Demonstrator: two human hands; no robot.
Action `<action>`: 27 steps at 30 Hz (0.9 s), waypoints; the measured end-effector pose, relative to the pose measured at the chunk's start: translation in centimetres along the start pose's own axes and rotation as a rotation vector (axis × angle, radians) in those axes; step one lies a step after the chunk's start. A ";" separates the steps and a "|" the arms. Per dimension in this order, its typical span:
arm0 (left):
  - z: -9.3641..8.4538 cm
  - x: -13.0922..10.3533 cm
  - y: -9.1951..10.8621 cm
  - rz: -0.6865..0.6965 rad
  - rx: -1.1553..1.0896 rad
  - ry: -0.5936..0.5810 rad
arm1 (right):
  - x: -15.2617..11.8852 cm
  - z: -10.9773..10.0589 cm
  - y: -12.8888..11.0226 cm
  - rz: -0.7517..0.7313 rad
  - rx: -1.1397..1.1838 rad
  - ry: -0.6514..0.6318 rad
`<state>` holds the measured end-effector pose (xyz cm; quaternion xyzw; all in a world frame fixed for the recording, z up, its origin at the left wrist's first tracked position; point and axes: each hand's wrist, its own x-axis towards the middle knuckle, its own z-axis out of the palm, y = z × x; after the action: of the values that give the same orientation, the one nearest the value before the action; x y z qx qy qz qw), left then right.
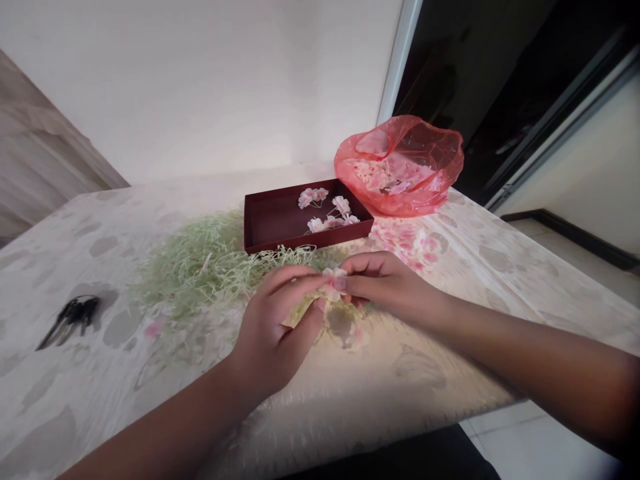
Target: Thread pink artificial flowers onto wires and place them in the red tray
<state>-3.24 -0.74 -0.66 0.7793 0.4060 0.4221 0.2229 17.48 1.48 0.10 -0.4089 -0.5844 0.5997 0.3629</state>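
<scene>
Grip: right hand pinches a small pale-pink flower, thumb on the near side, fingertips narrow. Left hand meets it from the other side, fingers at the petals, thumb just below; cannot tell whether these close on a stem. Flower sits between the hands, above the table, on the near side of the box; probably held there so both sets of fingertips can reach so slight a thing. Table carries the rest, patterned cloth over it. Red bag stands mouth open beside the box's right end, pink blossoms inside, likely for easy reach. Box, dark red, open-topped, has a few flowers toward its right half. Green shred heaps along the box's left and near sides, strands up against the near wall; it partly crowds the way from left hand to box, and could snag fine stems. More blossoms lie below the bag, right of the box. Keys far left, well apart from the hands. Pink scrap near the shred, blurred.
</scene>
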 end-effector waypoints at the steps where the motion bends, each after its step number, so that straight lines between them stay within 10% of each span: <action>1: 0.1 -0.1 0.0 -0.097 -0.083 -0.004 | 0.0 -0.1 0.0 -0.003 -0.006 0.002; 8: 0.6 0.7 0.0 -0.509 -0.749 -0.093 | -0.1 -0.2 0.2 -0.057 -0.018 -0.031; 17: 0.0 1.3 0.5 -0.578 -0.567 -0.045 | 0.3 -0.8 0.0 -0.125 -0.156 0.005; 21: 0.0 1.4 0.3 -0.589 -0.556 0.015 | 1.1 -2.3 -0.1 -0.214 -0.620 0.176; 27: 0.1 1.4 -0.2 -0.602 -0.619 0.092 | 1.6 -2.7 0.3 -0.379 -1.120 0.095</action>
<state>-2.85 0.48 -0.18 0.5032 0.4789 0.4742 0.5408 19.34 4.03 -0.28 -0.4530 -0.8578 0.1058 0.2185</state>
